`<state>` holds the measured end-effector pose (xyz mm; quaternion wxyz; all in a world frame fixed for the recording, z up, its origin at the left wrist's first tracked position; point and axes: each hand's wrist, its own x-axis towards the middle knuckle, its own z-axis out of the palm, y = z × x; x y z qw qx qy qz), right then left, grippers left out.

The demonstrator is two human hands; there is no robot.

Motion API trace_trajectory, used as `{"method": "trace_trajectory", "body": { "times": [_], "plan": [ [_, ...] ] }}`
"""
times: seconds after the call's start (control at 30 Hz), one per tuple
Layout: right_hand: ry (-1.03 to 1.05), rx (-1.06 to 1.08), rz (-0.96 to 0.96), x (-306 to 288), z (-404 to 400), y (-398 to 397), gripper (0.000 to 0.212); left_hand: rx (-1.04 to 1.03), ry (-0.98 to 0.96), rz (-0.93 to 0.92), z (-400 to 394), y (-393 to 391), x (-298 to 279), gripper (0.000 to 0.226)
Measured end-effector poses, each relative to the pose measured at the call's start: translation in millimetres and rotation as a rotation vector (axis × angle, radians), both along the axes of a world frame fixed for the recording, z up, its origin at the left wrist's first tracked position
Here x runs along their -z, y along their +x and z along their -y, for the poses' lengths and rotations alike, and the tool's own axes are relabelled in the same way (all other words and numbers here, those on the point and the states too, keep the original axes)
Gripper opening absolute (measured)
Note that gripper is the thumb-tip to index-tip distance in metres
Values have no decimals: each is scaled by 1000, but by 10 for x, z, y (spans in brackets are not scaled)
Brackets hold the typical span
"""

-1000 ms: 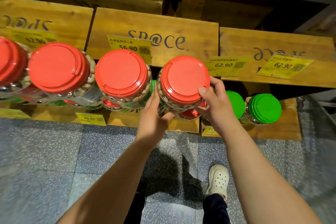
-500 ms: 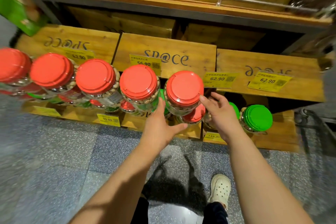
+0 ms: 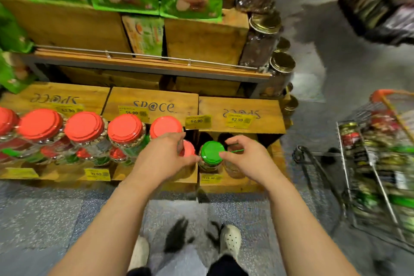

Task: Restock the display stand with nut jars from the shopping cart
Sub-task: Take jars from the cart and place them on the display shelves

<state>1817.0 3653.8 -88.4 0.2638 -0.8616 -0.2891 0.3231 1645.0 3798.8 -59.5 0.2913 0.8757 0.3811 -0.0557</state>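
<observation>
The display stand (image 3: 242,119) fills the view from nine to one o'clock, and the shopping cart (image 3: 380,175), packed with jars, waits at three o'clock. A row of red-lidded nut jars (image 3: 125,129) lines the stand at nine o'clock. Both hands look empty, fingers loosely curled: left hand (image 3: 163,157) beside the last red jar, right hand (image 3: 244,157) beside a green-lidded jar (image 3: 211,152). One placement seems finished; next comes turning to the cart.

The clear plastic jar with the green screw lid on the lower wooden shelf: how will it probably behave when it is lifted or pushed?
The clear plastic jar with the green screw lid looks full of nuts, so it is probably heavy for its size. Its smooth wall may slip; the ribbed lid likely grips better. It is tall and narrow, so a push near the top could tip it.
</observation>
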Motion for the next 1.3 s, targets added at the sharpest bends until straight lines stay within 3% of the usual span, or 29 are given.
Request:
{"method": "trace_trajectory", "body": {
  "times": [0.23, 0.43, 0.7, 1.0, 1.3],
  "plan": [
    [-16, 10, 108, -782, 374, -281, 46, 112, 20, 88, 270, -40, -513, 77],
    [-41, 145, 215, -1084, 740, -743, 52, 280, 119, 55, 257, -178, -862, 72],
    [-91, 276, 221, -1587, 1328, -990, 63, 550, 156, 67, 702, -81, -1423, 74],
    [-85, 363, 301, -2216, 2529, -531, 72, 725, 170, 148, 1707, 571, -1786, 77],
    [-80, 483, 325, -2319, 3818, 127, 73, 805, 128, 181, 2832, 1433, -1892, 80]
  ]
}}
